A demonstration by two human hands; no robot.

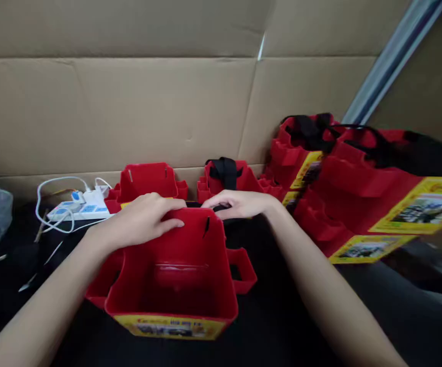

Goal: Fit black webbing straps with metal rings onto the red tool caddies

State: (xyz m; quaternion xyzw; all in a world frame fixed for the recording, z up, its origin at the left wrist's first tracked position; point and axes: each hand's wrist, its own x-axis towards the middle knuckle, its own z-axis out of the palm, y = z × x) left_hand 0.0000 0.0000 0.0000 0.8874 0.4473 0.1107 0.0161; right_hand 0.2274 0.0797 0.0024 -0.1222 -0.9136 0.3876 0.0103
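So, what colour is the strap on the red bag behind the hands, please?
The flat fabric strap is black, shown in head view.

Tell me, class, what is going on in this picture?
A person's left hand curls over the far rim of an open red bag, while the right hand touches a black strap at that rim. More red bags with black handles lie piled to the right; a white power strip sits left, before a cardboard wall.

Red bag [175, 265] — matt cloth.
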